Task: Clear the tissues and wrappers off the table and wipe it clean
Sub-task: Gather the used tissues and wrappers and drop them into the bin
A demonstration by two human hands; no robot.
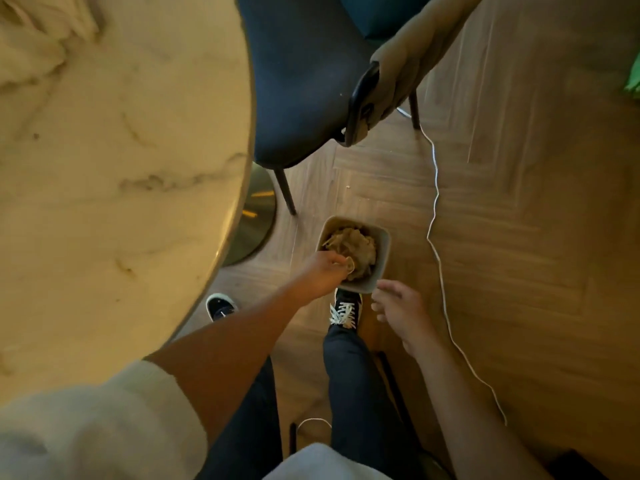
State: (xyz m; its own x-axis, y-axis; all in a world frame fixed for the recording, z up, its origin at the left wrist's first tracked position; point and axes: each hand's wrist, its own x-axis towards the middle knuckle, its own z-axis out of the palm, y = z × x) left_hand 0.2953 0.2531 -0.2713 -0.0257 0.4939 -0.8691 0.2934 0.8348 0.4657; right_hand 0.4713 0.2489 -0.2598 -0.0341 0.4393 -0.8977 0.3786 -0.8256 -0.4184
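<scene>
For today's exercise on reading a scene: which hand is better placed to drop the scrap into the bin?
Left. The left hand pinches a crumpled scrap right over the bin of tissues. The right hand hangs open beside the bin's near rim, holding nothing.

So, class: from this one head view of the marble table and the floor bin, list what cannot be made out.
- Bottom of the small beige floor bin: hidden under crumpled tissues.
- What the left hand pinches: too small, partly hidden by fingers.
- White crumpled material on the round marble table: blurred, cut off by the top edge.
</scene>
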